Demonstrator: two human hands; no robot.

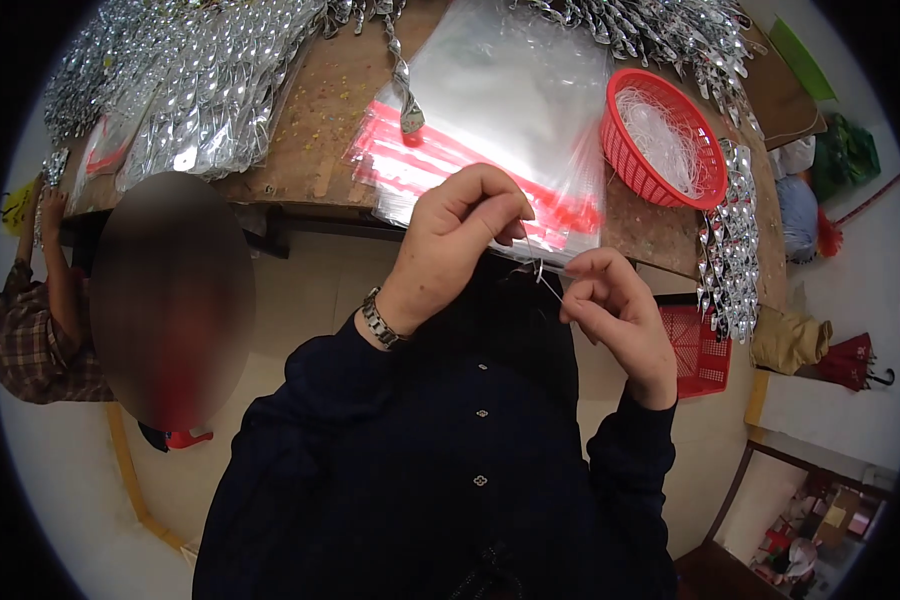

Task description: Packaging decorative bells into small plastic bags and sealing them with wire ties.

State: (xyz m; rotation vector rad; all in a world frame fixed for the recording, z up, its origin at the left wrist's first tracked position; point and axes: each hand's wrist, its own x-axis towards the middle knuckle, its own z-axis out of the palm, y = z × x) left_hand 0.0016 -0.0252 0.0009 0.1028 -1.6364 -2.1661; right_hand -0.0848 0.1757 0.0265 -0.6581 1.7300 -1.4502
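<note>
My left hand [455, 250], with a metal watch [380, 320] on its wrist, pinches a thin thread between thumb and curled forefinger. Lower and to the right, my right hand [625, 315] pinches the same thread with thumb and fingertips. Between the two hands the thread [548, 285] runs taut, and a small whitish, shiny bit shows midway along it; whether it is a knot or the tip of something is too small to tell. Just beyond my hands lies a stack of clear plastic bags [505, 90] with red-edged strips along the near side.
A red basket [613, 145] of fine clear threads stands right of the bags. Silvery twisted ornaments [210, 90] cover the table's left; more [730, 240] hang over its right edge. A red crate [705, 375] sits below. Another person [50, 340] works at the left.
</note>
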